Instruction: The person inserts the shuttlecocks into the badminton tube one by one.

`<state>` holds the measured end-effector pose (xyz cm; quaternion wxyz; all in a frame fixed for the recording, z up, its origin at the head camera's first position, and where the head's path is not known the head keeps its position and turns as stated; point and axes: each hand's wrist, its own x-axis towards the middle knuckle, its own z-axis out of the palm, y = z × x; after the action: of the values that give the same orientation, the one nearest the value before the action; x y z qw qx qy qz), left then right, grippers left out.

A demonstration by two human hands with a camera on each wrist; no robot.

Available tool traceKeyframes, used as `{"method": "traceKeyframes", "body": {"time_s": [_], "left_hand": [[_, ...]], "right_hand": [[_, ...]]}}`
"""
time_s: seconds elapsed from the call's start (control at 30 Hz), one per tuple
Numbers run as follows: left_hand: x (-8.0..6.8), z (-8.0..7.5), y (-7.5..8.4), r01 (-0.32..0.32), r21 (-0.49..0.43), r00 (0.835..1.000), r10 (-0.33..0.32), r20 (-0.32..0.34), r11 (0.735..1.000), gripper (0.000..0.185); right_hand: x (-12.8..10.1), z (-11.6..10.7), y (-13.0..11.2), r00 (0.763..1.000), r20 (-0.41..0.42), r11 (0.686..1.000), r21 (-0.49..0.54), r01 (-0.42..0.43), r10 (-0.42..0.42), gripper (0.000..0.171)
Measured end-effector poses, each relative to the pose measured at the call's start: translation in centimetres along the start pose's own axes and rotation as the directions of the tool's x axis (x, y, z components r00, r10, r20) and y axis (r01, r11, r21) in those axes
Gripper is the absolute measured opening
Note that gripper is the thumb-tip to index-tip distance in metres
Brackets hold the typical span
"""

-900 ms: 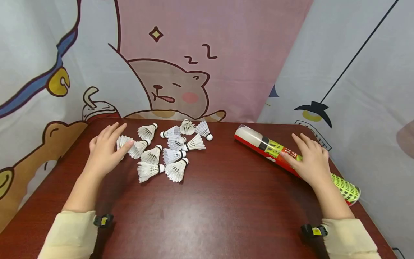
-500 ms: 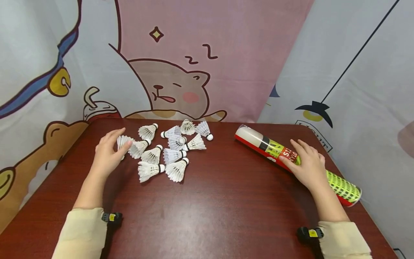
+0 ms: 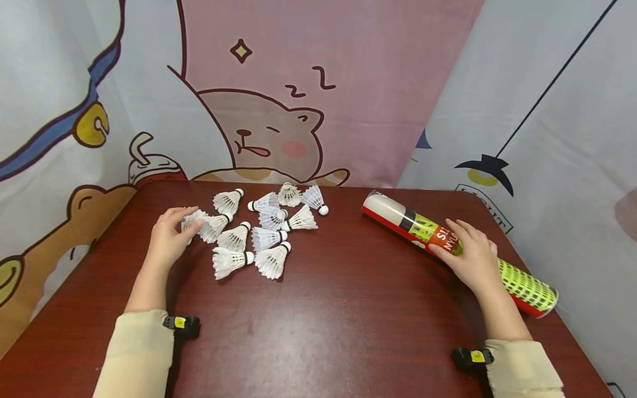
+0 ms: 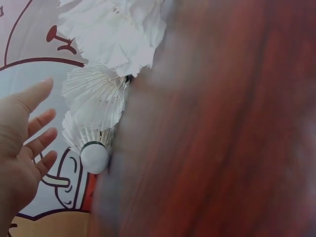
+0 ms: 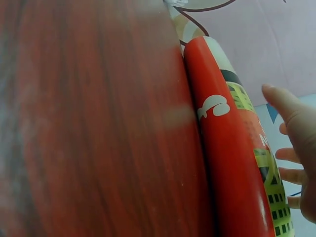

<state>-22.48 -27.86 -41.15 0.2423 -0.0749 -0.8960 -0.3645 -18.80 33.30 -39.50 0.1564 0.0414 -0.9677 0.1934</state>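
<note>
Several white feather shuttlecocks [image 3: 264, 232] lie in a loose heap at the back left of a dark red table [image 3: 323, 320]. My left hand [image 3: 194, 217] sits at the heap's left edge, its thumb and fingers loosely cupped about the leftmost shuttlecock [image 3: 191, 222]. The left wrist view shows my left hand [image 4: 24, 143] with spread fingers and a gap to that shuttlecock [image 4: 94, 133]. A long red and yellow-green shuttlecock tube [image 3: 408, 221] lies on its side at the right. My right hand [image 3: 458, 243] arches over its middle, thumb on the near side. In the right wrist view my right hand [image 5: 291, 138] hovers by the tube [image 5: 227, 148].
A cartoon-printed cloth backdrop [image 3: 278, 110] stands right behind the table, and another cloth panel [image 3: 557, 138] runs along its right edge. The tube's far end reaches the table's right front corner. Bare tabletop lies between my forearms.
My left hand's fingers have curled in around the leftmost shuttlecock. My right hand slid slightly right along the tube and settled lower over it. Both forearms drew forward.
</note>
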Motion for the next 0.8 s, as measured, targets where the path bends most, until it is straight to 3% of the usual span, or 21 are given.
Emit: {"method": "traceKeyframes", "body": {"time_s": [0.53,0.8], "left_hand": [[0.9,1.2,-0.6,-0.015,-0.013,1.0,0.015,-0.002,1.0,0.02],[0.7,1.3,-0.8,-0.034,-0.016,0.999,0.033,-0.04,0.999,0.01]], "right_hand": [[0.4,0.9,1.3,1.0,0.013,1.0,-0.023,0.019,-0.018,0.073],[0.6,1.1,1.6,0.999,0.016,0.999,-0.035,0.033,-0.032,0.071]]}}
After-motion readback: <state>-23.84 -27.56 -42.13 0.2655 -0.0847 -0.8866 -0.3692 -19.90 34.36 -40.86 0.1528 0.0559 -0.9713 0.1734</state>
